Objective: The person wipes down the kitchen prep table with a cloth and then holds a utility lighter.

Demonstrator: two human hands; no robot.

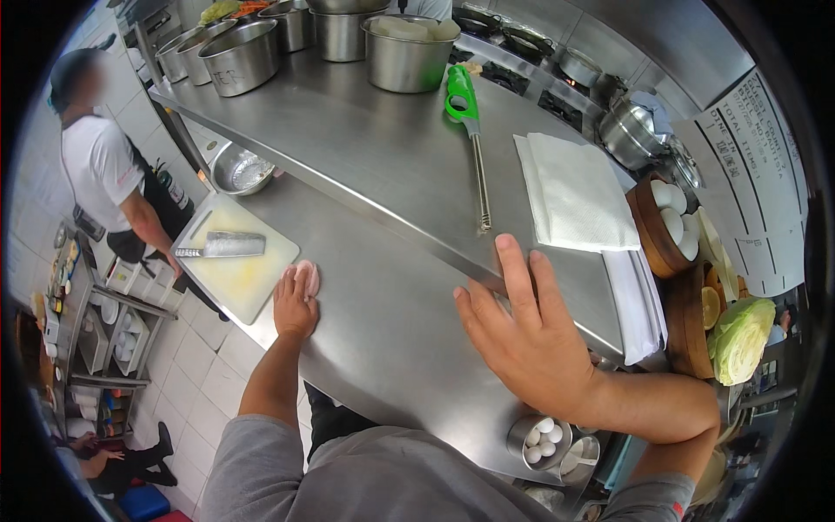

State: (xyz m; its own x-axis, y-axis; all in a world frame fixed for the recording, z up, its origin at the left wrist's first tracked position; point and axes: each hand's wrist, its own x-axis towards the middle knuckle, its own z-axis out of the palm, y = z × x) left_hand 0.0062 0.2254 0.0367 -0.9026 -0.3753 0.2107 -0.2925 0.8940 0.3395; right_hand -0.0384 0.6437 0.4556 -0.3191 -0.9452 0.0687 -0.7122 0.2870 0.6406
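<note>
My left hand (297,303) presses a pink cloth (310,279) onto the steel counter (372,307), beside the right edge of a white cutting board (241,293). A cleaver (235,245) lies flat on that board. At the edge of the raised steel shelf (391,163), my right hand (528,326) is spread with its fingers apart, holding nothing. Just beyond its fingertips is the metal tip of a green gas lighter (462,94). Folded white paper napkins (577,192) lie on the shelf to the right of the lighter.
Steel pots (411,62) line the shelf's far side. A steel bowl (241,168) is behind the board. Eggs in a wooden container (659,248) and a cut cabbage (743,342) are at right. Near my body is a pot of eggs (531,450). A co-worker (107,163) stands at left.
</note>
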